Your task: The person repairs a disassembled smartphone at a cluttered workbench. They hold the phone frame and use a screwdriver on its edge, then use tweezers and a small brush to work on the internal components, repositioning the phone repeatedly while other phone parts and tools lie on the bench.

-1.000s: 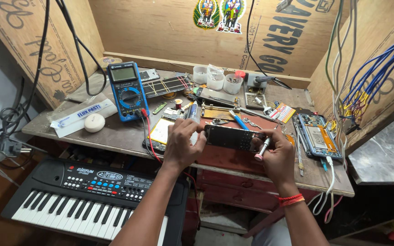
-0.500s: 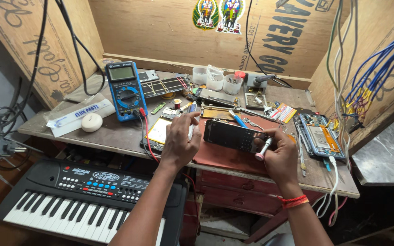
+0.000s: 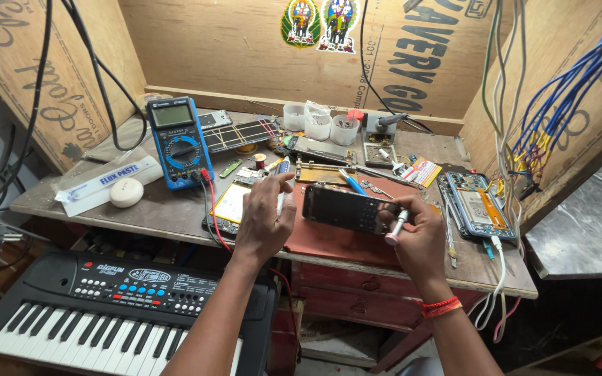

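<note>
My right hand (image 3: pixel 418 233) holds a dark smartphone (image 3: pixel 346 207) by its right end, lifted a little above a reddish mat (image 3: pixel 343 244), and also grips a small silver screwdriver (image 3: pixel 395 226). My left hand (image 3: pixel 266 216) is just left of the phone, fingers curled around a thin white pen-like tool (image 3: pixel 282 191). Under the left hand lies an opened phone with a yellow battery (image 3: pixel 230 203).
A blue multimeter (image 3: pixel 177 143) with red and black leads stands at the left. An electronic keyboard (image 3: pixel 106 306) sits below the bench. Another opened phone (image 3: pixel 479 205) lies at the right. Small plastic cups (image 3: pixel 318 124), a soldering stand (image 3: pixel 377 136) and hanging wires (image 3: pixel 538 104) crowd the back.
The phone has tilted and risen slightly in my right hand. My left hand has shifted up beside the phone's left end.
</note>
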